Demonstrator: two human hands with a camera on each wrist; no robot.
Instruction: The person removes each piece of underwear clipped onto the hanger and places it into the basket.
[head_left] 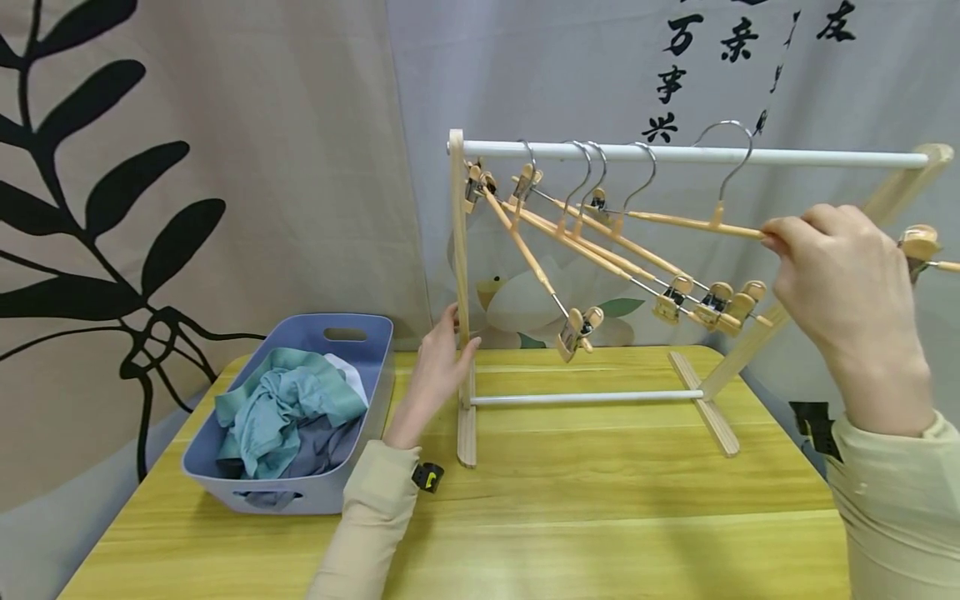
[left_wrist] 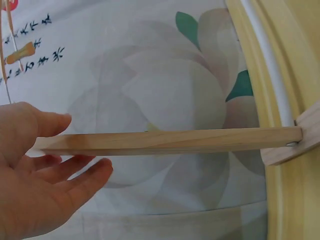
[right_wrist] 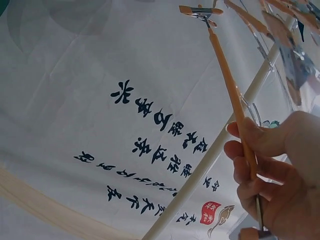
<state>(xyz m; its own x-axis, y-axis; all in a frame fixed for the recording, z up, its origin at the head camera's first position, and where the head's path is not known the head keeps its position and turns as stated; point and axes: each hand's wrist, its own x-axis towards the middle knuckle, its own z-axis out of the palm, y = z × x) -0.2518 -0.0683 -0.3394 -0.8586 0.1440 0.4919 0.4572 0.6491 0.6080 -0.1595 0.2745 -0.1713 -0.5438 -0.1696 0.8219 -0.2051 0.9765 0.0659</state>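
My right hand (head_left: 847, 292) grips the bar of a wooden clip hanger (head_left: 675, 220) near its right end. In the right wrist view, thumb and fingers wrap that hanger bar (right_wrist: 227, 80), with a clip (right_wrist: 200, 11) at its far end. The hanger's metal hook (head_left: 738, 133) is at the rack's white top rail (head_left: 810, 157). Around the left wooden post (head_left: 460, 250) of the rack, my left hand (head_left: 435, 367) rests loosely. The left wrist view has the post (left_wrist: 175, 141) between the spread thumb and relaxed fingers, a gap showing under the thumb.
Several other clip hangers (head_left: 592, 237) hang slanted from the rail's left half. Left of the rack, a blue-grey basket (head_left: 378, 367) holds crumpled teal and dark clothes (head_left: 292, 408). The rack's feet (head_left: 467, 437) stand on the yellow wooden table (head_left: 600, 500), before a printed curtain (head_left: 322, 167).
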